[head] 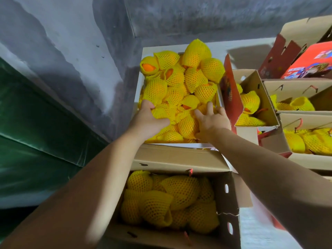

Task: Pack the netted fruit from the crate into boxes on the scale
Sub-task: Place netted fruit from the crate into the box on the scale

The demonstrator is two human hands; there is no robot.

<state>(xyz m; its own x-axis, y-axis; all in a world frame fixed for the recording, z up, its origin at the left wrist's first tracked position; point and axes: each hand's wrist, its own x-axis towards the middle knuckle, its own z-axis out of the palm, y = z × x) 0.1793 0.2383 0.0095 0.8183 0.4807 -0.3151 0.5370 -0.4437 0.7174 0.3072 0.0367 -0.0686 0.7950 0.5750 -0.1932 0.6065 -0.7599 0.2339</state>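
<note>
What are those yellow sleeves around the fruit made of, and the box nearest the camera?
The yellow sleeves look like soft foam netting: a matte, open diamond mesh that flares at the ends, with orange fruit showing through some. The near box looks like plain brown cardboard, dull and unprinted inside, with folded flaps and punched slots.

The crate (143, 56) of netted fruit (181, 83) sits behind the near box (179, 159), which also holds fruit. More boxes (256, 90) with fruit stand to the crate's right; a wall (71, 51) rises on its left.
</note>
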